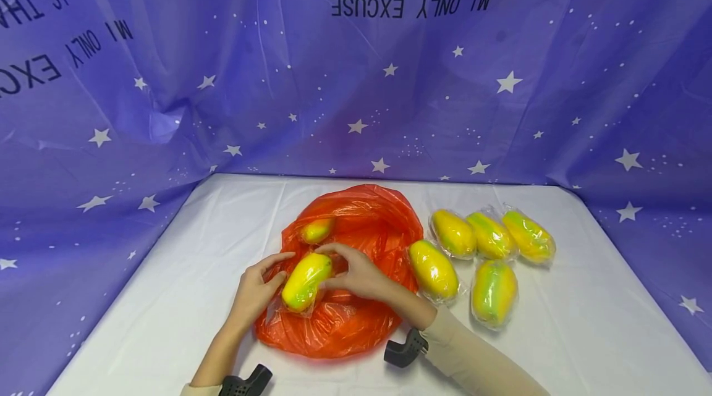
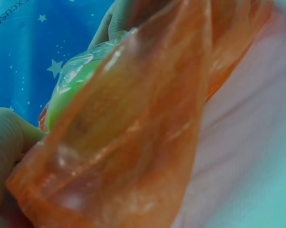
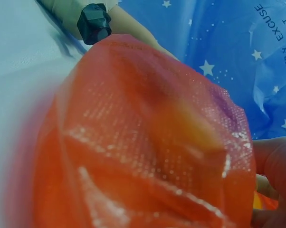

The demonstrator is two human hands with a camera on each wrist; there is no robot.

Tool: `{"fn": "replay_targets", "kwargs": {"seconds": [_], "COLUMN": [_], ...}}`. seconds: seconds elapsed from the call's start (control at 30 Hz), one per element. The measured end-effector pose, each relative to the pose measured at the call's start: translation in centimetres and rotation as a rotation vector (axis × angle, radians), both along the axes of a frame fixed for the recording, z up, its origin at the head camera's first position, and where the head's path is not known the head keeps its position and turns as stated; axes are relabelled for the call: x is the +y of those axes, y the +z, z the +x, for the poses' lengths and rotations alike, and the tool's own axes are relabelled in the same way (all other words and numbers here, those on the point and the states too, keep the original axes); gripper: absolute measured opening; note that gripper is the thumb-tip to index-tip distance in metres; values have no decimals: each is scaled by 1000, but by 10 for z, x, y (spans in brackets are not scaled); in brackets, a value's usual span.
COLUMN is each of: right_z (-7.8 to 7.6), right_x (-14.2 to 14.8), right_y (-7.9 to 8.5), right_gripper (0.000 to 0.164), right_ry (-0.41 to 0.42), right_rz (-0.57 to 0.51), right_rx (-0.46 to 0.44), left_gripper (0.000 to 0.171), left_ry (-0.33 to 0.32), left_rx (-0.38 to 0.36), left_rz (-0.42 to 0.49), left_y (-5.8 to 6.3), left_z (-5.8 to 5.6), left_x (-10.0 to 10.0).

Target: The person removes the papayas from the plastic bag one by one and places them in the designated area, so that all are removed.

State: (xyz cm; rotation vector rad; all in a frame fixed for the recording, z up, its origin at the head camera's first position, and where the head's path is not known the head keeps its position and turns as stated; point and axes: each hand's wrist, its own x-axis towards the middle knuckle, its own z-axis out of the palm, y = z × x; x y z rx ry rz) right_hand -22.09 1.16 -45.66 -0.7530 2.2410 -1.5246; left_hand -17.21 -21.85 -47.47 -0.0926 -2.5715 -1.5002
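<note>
A red plastic bag [image 1: 356, 322] lies spread on the table with its mouth facing up. Over its opening, my right hand [image 1: 356, 273] holds a yellow-green papaya [image 1: 305, 282] in clear wrap between thumb and fingers. My left hand [image 1: 257, 291] pinches the bag's left edge, beside that papaya. In the left wrist view the bag's film [image 2: 128, 137] covers much of the wrapped papaya [image 2: 71, 88], with the left thumb [image 2: 14, 135] at the rim. Another papaya [image 1: 317, 231] sits inside the bag toward the back. The right wrist view is mostly filled by the bag [image 3: 133, 156].
Several wrapped papayas lie right of the bag, the nearest papaya [image 1: 434, 269] right by its side and another papaya [image 1: 494, 293] farther right. A white cloth [image 1: 578, 334] covers the table. Behind hangs a purple curtain [image 1: 311, 87] with stars.
</note>
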Motion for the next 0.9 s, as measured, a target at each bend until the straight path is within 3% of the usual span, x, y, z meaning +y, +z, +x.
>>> {"fn": "replay_targets", "kwargs": {"seconds": [0.3, 0.9], "right_z": [4, 25], "right_x": [6, 46], "right_y": [8, 36], "right_gripper": [54, 52], "right_ry": [-43, -119], "right_rz": [55, -76], "right_rx": [39, 2], "left_gripper": [38, 42], "left_ry": [9, 15], "left_rx": [-22, -32], "left_rz": [-12, -41], "left_y": [0, -3], "left_z": [0, -1], "left_x": [0, 1]}}
